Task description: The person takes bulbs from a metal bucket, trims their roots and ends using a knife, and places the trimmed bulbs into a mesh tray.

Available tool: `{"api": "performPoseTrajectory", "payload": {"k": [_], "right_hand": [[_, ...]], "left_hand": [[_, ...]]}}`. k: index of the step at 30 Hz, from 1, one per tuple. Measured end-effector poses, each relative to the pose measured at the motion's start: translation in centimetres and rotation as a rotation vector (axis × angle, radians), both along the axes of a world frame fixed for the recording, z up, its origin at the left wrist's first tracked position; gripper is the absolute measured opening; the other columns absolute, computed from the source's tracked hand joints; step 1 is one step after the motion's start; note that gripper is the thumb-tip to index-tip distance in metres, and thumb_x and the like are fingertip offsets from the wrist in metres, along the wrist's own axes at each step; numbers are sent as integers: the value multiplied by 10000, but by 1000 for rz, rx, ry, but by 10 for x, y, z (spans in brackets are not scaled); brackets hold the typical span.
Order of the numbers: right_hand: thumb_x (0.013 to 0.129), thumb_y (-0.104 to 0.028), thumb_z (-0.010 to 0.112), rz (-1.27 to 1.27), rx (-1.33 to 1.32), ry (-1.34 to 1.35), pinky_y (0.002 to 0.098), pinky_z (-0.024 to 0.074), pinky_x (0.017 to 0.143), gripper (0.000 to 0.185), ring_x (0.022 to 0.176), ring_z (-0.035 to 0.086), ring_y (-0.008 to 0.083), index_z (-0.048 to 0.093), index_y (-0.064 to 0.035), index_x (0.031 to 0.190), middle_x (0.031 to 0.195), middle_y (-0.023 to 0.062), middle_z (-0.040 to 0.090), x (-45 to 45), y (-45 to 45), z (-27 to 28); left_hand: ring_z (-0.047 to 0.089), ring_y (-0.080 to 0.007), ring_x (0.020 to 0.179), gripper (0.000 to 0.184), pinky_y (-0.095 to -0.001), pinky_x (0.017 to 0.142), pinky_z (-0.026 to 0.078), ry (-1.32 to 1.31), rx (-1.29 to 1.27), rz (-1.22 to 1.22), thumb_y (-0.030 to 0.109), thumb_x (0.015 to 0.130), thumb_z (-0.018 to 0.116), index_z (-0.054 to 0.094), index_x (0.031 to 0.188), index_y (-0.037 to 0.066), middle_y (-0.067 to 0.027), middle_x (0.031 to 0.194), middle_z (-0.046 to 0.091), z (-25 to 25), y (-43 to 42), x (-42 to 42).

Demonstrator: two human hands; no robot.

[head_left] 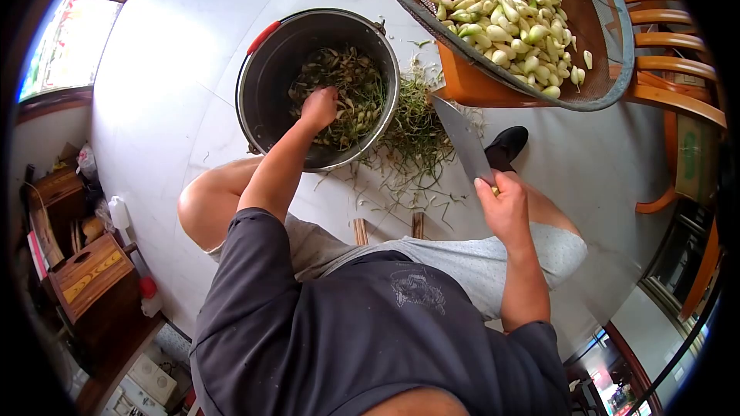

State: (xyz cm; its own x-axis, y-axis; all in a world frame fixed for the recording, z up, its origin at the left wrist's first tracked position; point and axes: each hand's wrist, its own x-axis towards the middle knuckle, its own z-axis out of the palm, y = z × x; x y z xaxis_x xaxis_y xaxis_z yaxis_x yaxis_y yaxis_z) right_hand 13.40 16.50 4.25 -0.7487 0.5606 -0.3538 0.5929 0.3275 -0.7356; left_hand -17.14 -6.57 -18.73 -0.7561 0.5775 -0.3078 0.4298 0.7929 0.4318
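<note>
My left hand [321, 106] reaches down into a deep dark metal bucket [266, 81]. Its fingers are curled in the heap of small bulbs with green stalks [351, 81], and what they grip is hidden. Near my right knee, my right hand [507, 206] is closed around the handle of a broad-bladed kitchen knife [464, 137]. The blade points up and left, over the floor beside the bucket. A small yellowish bit shows by that hand's fingers, too small to name.
Trimmed green stalks and roots [420, 135] litter the floor right of the bucket. At upper right a mesh basket [597, 96] holds many pale peeled bulbs [516, 19], above an orange support [462, 81]. A wooden chair [671, 65] stands beside it. My shoe [509, 142] is below.
</note>
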Motion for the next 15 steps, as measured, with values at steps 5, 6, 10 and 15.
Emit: {"api": "performPoseTrajectory", "payload": {"k": [5, 6, 10, 15], "right_hand": [[823, -125, 607, 15, 3, 32, 303, 454, 573, 213, 594, 585, 188, 645, 6, 987, 707, 139, 628, 4, -3, 1], [823, -125, 607, 23, 8, 48, 304, 455, 574, 212, 604, 590, 192, 645, 6, 986, 720, 142, 629, 6, -4, 0], [824, -118, 606, 57, -11, 125, 307, 459, 579, 203, 635, 605, 209, 646, 2, 983, 764, 153, 630, 8, -12, 7], [818, -72, 616, 200, 187, 380, 286, 422, 529, 196, 573, 541, 170, 648, -6, 1000, 696, 103, 575, 7, -28, 14]], "left_hand": [[601, -378, 802, 154, -436, 723, 480, 22, 184, 111, 133, 758, 592, 606, 879, 38, -193, 818, 632, 21, -5, 2], [608, -365, 770, 160, -431, 709, 483, 16, 212, 146, 141, 759, 601, 606, 879, 35, -184, 788, 631, 34, -7, 1], [568, -140, 585, 192, -288, 513, 466, -460, 330, 403, 163, 792, 652, 615, 870, -9, -77, 680, 596, 109, -3, 6], [539, -113, 571, 167, -217, 488, 422, -1027, 669, 503, 96, 870, 596, 566, 945, -50, -82, 765, 566, 187, 8, 64]]}}
